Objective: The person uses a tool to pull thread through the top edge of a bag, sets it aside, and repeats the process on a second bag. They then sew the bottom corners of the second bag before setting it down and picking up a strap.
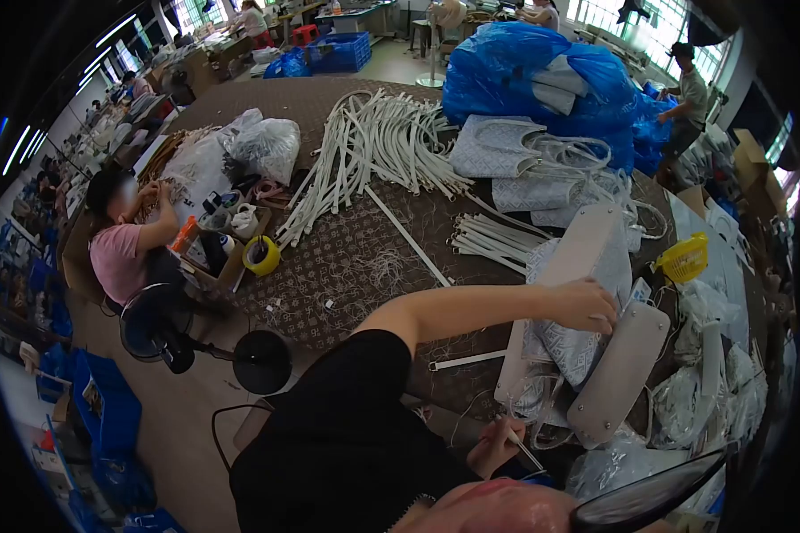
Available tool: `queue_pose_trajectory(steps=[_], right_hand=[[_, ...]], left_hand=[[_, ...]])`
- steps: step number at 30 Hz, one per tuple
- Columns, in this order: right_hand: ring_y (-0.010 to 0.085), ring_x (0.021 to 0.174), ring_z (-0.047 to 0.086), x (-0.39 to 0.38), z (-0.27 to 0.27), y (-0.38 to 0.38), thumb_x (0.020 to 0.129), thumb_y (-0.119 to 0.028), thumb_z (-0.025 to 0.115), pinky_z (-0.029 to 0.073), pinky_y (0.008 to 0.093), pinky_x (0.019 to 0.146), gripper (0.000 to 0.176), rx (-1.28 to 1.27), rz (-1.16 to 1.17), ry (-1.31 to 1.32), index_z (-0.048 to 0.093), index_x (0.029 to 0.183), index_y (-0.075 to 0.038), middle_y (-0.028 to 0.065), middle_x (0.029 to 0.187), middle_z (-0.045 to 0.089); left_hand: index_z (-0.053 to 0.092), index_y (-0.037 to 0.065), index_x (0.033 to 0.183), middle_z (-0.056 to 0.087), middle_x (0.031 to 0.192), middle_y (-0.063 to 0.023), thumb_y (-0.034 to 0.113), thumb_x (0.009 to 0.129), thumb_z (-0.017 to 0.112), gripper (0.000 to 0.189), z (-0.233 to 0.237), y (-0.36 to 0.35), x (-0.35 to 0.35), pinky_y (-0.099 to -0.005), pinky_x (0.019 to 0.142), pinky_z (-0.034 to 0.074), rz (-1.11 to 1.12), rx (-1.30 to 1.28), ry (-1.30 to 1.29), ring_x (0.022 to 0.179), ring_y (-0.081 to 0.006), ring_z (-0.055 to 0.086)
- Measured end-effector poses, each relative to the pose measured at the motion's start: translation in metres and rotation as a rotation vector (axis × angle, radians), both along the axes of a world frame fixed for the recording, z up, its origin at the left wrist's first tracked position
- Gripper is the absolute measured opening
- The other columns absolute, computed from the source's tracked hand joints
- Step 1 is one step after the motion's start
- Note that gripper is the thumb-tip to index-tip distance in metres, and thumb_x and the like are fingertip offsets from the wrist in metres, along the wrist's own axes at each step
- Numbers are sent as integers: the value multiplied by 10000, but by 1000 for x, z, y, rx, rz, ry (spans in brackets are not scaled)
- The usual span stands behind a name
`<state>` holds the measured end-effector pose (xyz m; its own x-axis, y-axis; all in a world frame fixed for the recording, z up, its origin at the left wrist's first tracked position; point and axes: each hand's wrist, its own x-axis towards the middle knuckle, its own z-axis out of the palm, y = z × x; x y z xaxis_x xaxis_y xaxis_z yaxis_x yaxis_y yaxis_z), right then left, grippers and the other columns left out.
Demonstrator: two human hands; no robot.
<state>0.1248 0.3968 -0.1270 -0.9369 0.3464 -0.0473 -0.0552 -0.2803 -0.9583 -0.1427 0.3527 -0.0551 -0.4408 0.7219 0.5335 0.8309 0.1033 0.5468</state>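
Observation:
My left hand (585, 306) reaches across from the left, its curled fingers on the edge of a white-and-grey patterned bag (578, 351). Beside it lies a pale oblong panel with metal studs (620, 375); a second pale panel (587, 240) is above the hand. Lower down, near the table's front edge, my right hand (493, 447) is closed round a thin pale tool (526, 450). Clear looped handles (547, 426) lie between that hand and the panels.
White straps (373, 147) are heaped mid-table, with a bundle (493, 242) nearer. Patterned bags (498, 147), blue plastic sacks (542, 75), a yellow basket (684, 258) and yellow tape (260, 255) surround them. A person in pink (124, 253) sits left; a black fan (156, 329) stands nearby.

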Motion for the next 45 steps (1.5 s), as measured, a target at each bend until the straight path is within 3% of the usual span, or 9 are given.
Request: queue_pose_trajectory(steps=[4, 6, 12, 15, 20, 24, 26, 32, 45], right_hand=[[68, 504, 395, -8, 7, -9, 871, -226, 571, 303, 206, 471, 204, 28, 45, -22, 496, 816, -45, 12, 615, 460], [53, 538, 425, -13, 1, -14, 871, -201, 566, 322, 192, 499, 172, -26, 157, -34, 510, 823, -46, 15, 658, 500], [48, 444, 402, -36, -39, -36, 855, -171, 607, 298, 186, 394, 157, 55, 272, 1, 504, 834, -54, -11, 563, 471], [40, 440, 394, -41, -19, -56, 858, -159, 603, 295, 185, 388, 149, -12, 277, -10, 504, 810, -59, -15, 543, 459], [24, 484, 400, -40, -5, -89, 836, -125, 618, 314, 178, 435, 132, -99, 276, -17, 530, 770, -54, -26, 583, 487], [33, 475, 381, -41, -1, -123, 844, -110, 598, 305, 185, 424, 126, -39, 275, -11, 508, 776, -56, -11, 576, 462], [36, 464, 365, -41, -1, -138, 850, -119, 589, 297, 191, 416, 138, 19, 251, 31, 495, 768, -59, -6, 566, 447], [40, 467, 361, -50, 1, -193, 860, -121, 545, 284, 191, 412, 137, 76, 460, 52, 467, 771, -53, -5, 553, 422], [41, 479, 350, -38, 12, -257, 886, -151, 527, 274, 191, 438, 145, 47, 590, 68, 464, 799, -54, -13, 559, 408]], left_hand=[[646, 72, 923, 632, 943, -79, 260, 806, 607, 225, 36, -78, 31, -372, 825, 415, 194, 273, 19, 884, -267, 579], [641, 53, 916, 628, 900, -95, 227, 811, 605, 206, 72, -112, 75, -357, 778, 437, 207, 166, -83, 862, -266, 585], [548, -25, 1081, 555, 1056, -159, 226, 863, 567, 333, 79, -78, 205, -322, 841, 425, -724, 252, -749, 984, -262, 544], [550, -1, 1088, 591, 1004, -152, 263, 881, 530, 336, 66, -50, 228, -335, 792, 455, -757, 329, -814, 921, -240, 583], [548, -48, 1059, 605, 969, -130, 313, 910, 471, 398, 87, -71, 236, -290, 793, 428, -979, -87, -937, 897, -182, 564], [556, -66, 1022, 605, 950, -95, 307, 913, 462, 399, 54, -78, 249, -283, 761, 422, -949, -173, -1006, 861, -145, 529], [557, -80, 994, 597, 908, -62, 282, 907, 477, 381, 53, -93, 251, -284, 730, 415, -1013, 165, -986, 830, -112, 493], [563, -76, 974, 592, 872, -50, 278, 899, 493, 369, 23, -89, 257, -279, 710, 413, -682, 334, -898, 805, -103, 490], [577, -67, 923, 581, 779, -17, 267, 879, 535, 340, 40, -156, 261, -266, 657, 408, -549, 397, -865, 741, -79, 483]])
